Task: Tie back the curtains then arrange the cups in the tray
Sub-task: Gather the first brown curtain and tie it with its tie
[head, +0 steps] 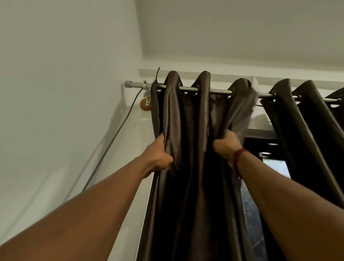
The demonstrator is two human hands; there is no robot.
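Both hands up high, each clenched on the left curtain [194,153] near the rod [212,90]: left hand [158,156] on its left edge, right hand [226,147] on its right. Fabric looks soft, satiny, likely slippery; bunch the folds, grab full-fisted. No cups or tray visible.
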